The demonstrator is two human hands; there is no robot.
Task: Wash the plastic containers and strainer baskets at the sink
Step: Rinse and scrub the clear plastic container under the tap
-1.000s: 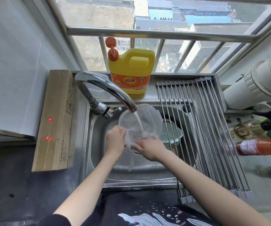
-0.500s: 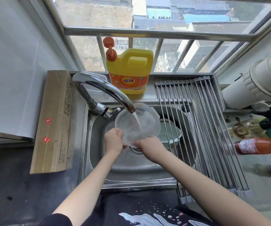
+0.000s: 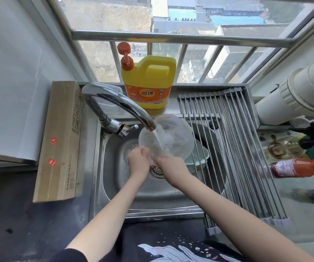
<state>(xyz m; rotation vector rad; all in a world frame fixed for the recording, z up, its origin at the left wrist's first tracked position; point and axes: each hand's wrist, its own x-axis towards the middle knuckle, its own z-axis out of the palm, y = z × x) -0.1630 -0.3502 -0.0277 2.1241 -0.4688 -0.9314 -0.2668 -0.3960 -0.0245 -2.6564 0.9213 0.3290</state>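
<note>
A clear round plastic container (image 3: pixel 173 138) is tilted under the running tap (image 3: pixel 122 104), with water streaming into it above the steel sink (image 3: pixel 114 186). My left hand (image 3: pixel 138 163) grips its near-left rim. My right hand (image 3: pixel 171 168) holds the near-right rim from below. A pale green strainer basket (image 3: pixel 197 156) lies in the sink behind and to the right of the container, partly under the rack.
A roll-up steel drying rack (image 3: pixel 237 148) covers the sink's right side. A yellow detergent jug (image 3: pixel 147 82) stands on the sill behind the tap. A cardboard box (image 3: pixel 61 140) lies left of the sink. Sauce bottles (image 3: pixel 300 167) and a white pipe (image 3: pixel 294 93) are at right.
The container has turned a little under the stream, and both hands have shifted slightly along its near rim. The water keeps running.
</note>
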